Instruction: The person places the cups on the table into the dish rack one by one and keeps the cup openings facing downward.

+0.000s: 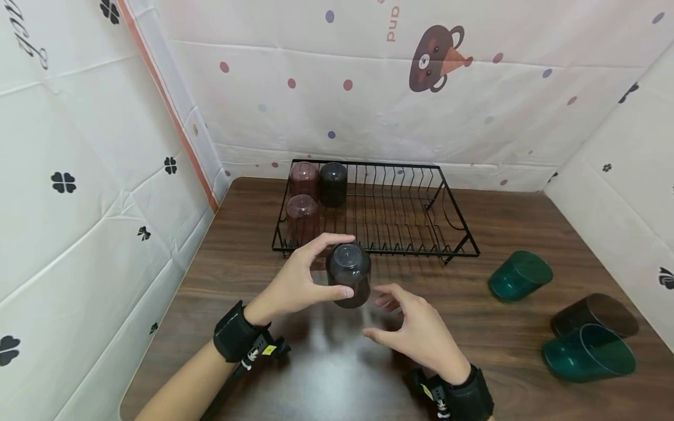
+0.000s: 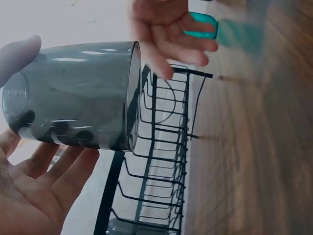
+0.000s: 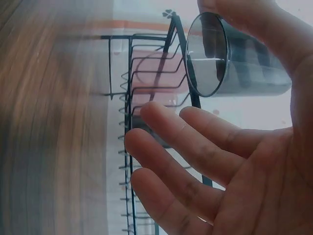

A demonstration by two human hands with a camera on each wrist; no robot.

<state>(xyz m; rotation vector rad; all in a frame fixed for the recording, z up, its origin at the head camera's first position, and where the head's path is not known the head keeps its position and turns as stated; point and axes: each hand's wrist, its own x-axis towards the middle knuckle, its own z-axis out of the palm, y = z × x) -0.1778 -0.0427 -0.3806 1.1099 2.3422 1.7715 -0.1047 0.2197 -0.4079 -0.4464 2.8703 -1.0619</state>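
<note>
- Head view shows a dark smoky cup [image 1: 348,275] held upside down above the tabletop [image 1: 326,362], just in front of the black wire dish rack [image 1: 400,216].
- Left hand [image 1: 295,283] grips the cup, thumb and fingers curled round its sides.
- Right hand [image 1: 418,330] hovers just right of the cup, fingers spread and holding nothing.
- Three inverted cups [image 1: 316,190] fill the rack's left end; its right part stands open.
- Two green cups [image 1: 520,276] and a dark one [image 1: 595,314] lie near the tabletop's right edge.
- Backdrop writing reads "and" [image 1: 392,23].
</note>
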